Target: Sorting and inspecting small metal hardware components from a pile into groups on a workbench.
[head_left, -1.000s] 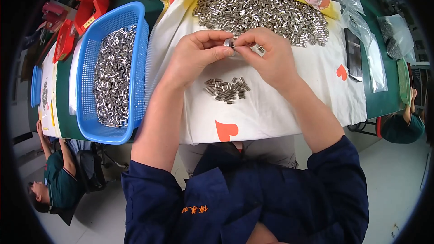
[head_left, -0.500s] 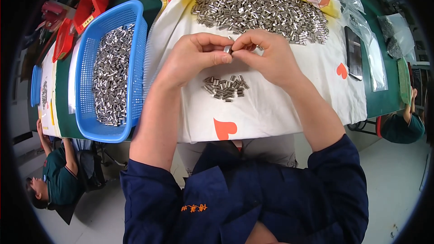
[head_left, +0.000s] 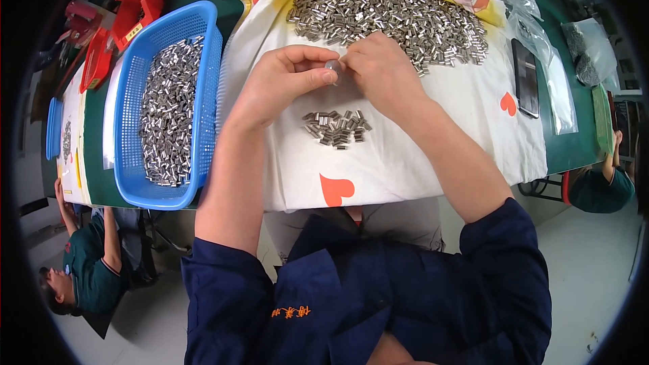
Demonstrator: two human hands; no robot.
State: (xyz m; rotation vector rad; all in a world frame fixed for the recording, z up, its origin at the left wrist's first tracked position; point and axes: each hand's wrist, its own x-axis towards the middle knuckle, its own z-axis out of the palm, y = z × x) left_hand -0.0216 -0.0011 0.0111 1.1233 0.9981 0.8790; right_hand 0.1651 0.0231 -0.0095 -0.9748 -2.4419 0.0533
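White cloth on the green desk (head_left: pixel 568 152) lies under my left hand (head_left: pixel 280 84) and right hand (head_left: pixel 382 67), fingers pinched shut on one small shiny metal tube (head_left: pixel 332 65) above the small tube pile (head_left: pixel 336 128); I think it could slip and get lost there.

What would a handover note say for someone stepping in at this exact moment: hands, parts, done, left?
Left hand: thumb and fingers pinch a small metal piece above the cloth.
Right hand: fingertips meet the same piece from the other side.
Small cluster of metal sleeves: on the white cloth, just below the hands.
Large heap of sleeves: far side of the cloth, beyond the hands.
Blue basket: left of the cloth, part filled with similar sleeves.
Done: judging by the layout, the basket load and small cluster.
Left: probably the large heap, which is by far the biggest lot.
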